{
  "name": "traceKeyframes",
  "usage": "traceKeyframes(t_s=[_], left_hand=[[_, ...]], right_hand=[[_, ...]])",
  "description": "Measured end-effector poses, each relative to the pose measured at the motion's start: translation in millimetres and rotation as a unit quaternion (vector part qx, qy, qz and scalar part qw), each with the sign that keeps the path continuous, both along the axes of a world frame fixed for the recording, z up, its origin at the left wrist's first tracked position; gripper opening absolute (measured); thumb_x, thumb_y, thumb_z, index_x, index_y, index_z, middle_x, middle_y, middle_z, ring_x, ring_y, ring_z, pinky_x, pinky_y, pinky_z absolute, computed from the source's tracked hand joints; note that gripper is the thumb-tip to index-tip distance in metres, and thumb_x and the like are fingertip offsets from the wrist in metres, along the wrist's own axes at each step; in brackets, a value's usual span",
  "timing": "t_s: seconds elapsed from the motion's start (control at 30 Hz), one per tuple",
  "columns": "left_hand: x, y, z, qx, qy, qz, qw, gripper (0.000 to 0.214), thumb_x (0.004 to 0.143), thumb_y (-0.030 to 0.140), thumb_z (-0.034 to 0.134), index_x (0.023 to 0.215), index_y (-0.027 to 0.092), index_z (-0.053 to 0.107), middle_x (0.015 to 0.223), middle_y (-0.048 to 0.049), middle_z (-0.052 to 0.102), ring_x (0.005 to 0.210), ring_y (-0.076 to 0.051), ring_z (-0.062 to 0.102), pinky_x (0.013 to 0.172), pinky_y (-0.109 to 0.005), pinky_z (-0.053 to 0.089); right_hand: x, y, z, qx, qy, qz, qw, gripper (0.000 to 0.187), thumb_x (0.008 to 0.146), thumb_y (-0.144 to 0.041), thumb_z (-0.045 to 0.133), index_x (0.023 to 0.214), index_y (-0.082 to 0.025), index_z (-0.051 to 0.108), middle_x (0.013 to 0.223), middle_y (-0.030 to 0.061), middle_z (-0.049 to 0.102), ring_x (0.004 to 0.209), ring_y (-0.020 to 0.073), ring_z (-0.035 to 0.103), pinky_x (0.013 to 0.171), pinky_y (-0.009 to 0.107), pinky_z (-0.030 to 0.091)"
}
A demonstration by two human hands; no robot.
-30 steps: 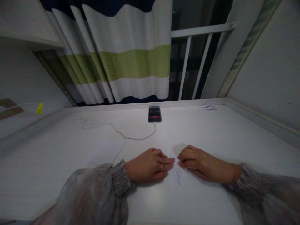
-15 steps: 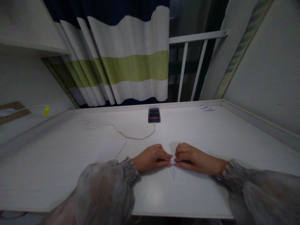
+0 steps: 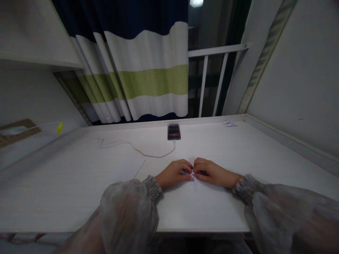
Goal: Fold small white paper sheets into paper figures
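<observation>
The folded paper [image 3: 195, 182] lies on the desk between the hands — left hand [image 3: 173, 173] at its 9 o'clock, right hand [image 3: 212, 173] at 3 — both sets of fingertips pinched on it.

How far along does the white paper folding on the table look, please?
Done: small white folded paper figures sit at the far right corner. In hand: the left hand and right hand pinch a narrow white folded paper piece, already creased to a point. Left: this piece looks unfinished, and a flat white paper sheet lies unfolded to the left.
</observation>
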State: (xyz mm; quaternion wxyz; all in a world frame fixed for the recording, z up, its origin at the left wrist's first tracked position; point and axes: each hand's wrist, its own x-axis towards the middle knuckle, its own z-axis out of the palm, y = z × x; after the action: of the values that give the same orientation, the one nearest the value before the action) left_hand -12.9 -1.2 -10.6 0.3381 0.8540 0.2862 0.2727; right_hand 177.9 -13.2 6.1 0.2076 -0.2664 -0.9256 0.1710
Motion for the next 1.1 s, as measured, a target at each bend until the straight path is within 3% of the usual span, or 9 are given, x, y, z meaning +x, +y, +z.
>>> traceKeyframes(t_s=[0.2,0.4,0.57,0.8,1.1], left_hand=[[12.1,8.5,-6.8,-0.087,-0.024,0.105,0.990,0.018,0.054,0.019,0.074,0.065,0.012,0.062,0.091,-0.0048,0.058,0.069,-0.009,0.054,0.066,-0.024,0.045],[28.1,19.9,-7.5,-0.046,-0.001,0.223,0.974,0.010,0.061,0.019,0.068,0.063,0.012,0.061,0.083,-0.0018,0.054,0.063,-0.008,0.048,0.065,-0.024,0.043],[31.4,26.4,-5.5,-0.080,-0.079,0.299,0.948,0.008,0.061,0.015,0.066,0.063,0.013,0.059,0.077,0.0000,0.053,0.066,-0.009,0.048,0.070,-0.025,0.043],[29.6,35.0,-10.2,-0.162,-0.167,0.310,0.922,0.007,0.064,0.014,0.061,0.060,0.013,0.056,0.056,0.0022,0.053,0.054,-0.009,0.050,0.057,-0.023,0.044],[31.3,34.2,-6.2,-0.255,-0.291,0.298,0.873,0.018,0.058,0.018,0.067,0.064,0.013,0.051,0.058,0.0024,0.055,0.053,-0.008,0.055,0.056,-0.023,0.047]], right_hand=[[3.0,11.5,-8.8,-0.033,0.047,-0.032,0.998,0.003,0.076,-0.014,0.053,0.075,-0.015,0.055,0.087,0.0065,0.053,0.085,0.0163,0.049,0.078,0.034,0.041],[0.4,29.3,-21.2,-0.048,0.099,-0.134,0.985,0.009,0.071,-0.006,0.050,0.068,-0.015,0.051,0.083,0.0068,0.052,0.083,0.0177,0.048,0.079,0.037,0.039],[-5.2,42.0,-23.9,-0.074,0.155,-0.198,0.965,0.006,0.071,-0.010,0.049,0.069,-0.015,0.052,0.085,0.0073,0.051,0.077,0.0166,0.048,0.072,0.033,0.041],[-15.7,57.4,-26.6,-0.159,0.234,-0.214,0.935,0.008,0.071,-0.022,0.053,0.070,-0.015,0.057,0.063,0.0001,0.054,0.061,0.0133,0.048,0.061,0.028,0.039],[-23.3,58.0,-29.5,-0.262,0.367,-0.230,0.862,0.025,0.062,-0.038,0.057,0.074,-0.019,0.047,0.050,-0.0060,0.049,0.045,0.0100,0.044,0.046,0.023,0.032]])
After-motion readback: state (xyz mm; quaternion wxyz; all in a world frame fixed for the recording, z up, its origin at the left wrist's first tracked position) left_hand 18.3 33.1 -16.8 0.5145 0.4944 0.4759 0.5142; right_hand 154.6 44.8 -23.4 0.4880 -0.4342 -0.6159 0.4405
